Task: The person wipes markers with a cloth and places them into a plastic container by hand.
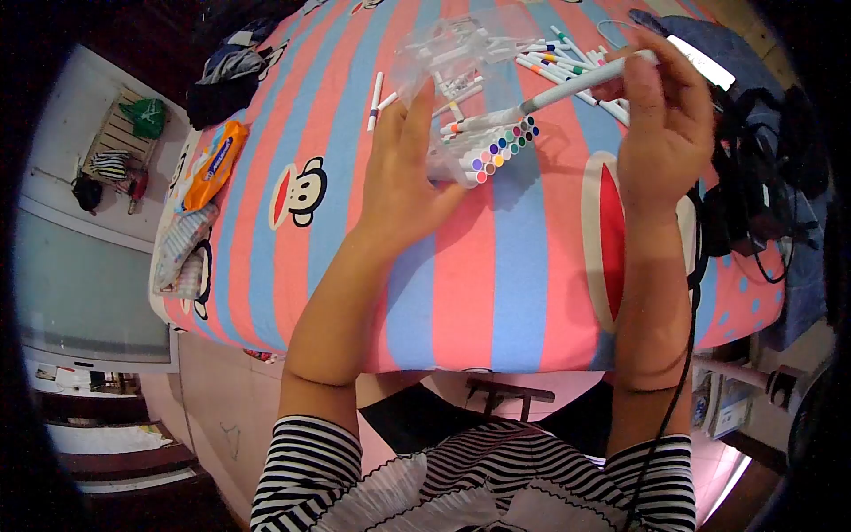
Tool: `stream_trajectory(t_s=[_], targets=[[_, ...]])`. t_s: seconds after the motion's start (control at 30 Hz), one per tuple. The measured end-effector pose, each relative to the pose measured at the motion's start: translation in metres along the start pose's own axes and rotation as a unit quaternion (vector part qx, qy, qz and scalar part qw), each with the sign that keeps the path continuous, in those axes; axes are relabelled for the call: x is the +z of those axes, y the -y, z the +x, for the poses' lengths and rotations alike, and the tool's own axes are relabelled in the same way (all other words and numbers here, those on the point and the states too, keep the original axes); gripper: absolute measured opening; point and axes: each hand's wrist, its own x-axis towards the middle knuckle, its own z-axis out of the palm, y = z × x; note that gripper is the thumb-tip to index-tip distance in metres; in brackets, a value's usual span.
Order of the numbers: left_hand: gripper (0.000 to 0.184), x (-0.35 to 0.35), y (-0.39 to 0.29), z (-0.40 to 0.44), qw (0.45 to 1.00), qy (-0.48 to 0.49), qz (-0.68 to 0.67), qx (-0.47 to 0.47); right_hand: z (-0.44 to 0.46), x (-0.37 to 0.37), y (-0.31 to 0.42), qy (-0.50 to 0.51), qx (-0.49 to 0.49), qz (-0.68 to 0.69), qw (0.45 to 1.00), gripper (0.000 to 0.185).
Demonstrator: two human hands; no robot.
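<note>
My left hand [409, 173] is closed around a clear plastic marker case [450, 170], tilted above the bed. Rows of markers [501, 149] in it show round coloured ends in purple, blue, green, yellow and pink. The case's transparent lid or bag [425, 55] stands up behind my fingers. Between the fingers of my right hand [660, 133] is a white marker [585, 82], its greyish end pointing left at the top of the case. Whether that end touches the other markers I cannot tell. Loose markers [554, 64] lie scattered on the bed behind both hands.
The bed has a pink-and-blue striped sheet [461, 293]. Two markers [375, 102] lie left of the case. An orange packet [215, 166] and dark clothes [226, 84] are at the left edge. Black cables [758, 191] and a white device [702, 62] are at the right.
</note>
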Motion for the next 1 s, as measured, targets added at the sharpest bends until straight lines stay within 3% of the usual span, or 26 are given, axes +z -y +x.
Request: stream_trajectory(t_s=[0.2,0.37,0.47,0.57,0.67,0.77,0.87,1.0], targets=[[0.107,0.0,0.002,0.0,1.0,-0.004,0.012,0.023,-0.011,0.016,0.005,0.126,-0.059,-0.108,0.984,0.02],[0.113,-0.002,0.001,0.0,0.998,0.019,0.047,0.022,-0.015,0.017,-0.008,0.236,-0.136,-0.235,0.933,0.016],[0.114,-0.003,-0.001,0.0,0.998,0.025,0.047,0.018,-0.015,0.017,-0.014,0.212,-0.13,-0.215,0.944,0.015],[0.11,-0.003,-0.001,0.001,0.999,0.019,0.037,0.015,-0.006,0.008,-0.019,0.17,-0.084,-0.211,0.959,0.018],[0.105,0.0,0.001,0.0,1.0,0.0,0.008,0.022,0.003,-0.002,-0.014,0.113,0.054,-0.215,0.969,0.021],[0.105,0.0,0.002,0.0,1.0,0.001,0.012,0.024,0.003,-0.005,-0.021,0.101,0.095,-0.163,0.977,0.023],[0.103,-0.001,0.002,0.0,1.0,0.014,0.009,0.006,0.002,-0.005,-0.028,0.095,0.075,-0.238,0.964,0.023],[0.101,-0.001,0.001,-0.001,1.0,0.009,0.006,0.005,0.015,-0.035,-0.05,0.125,0.16,-0.351,0.914,0.027]])
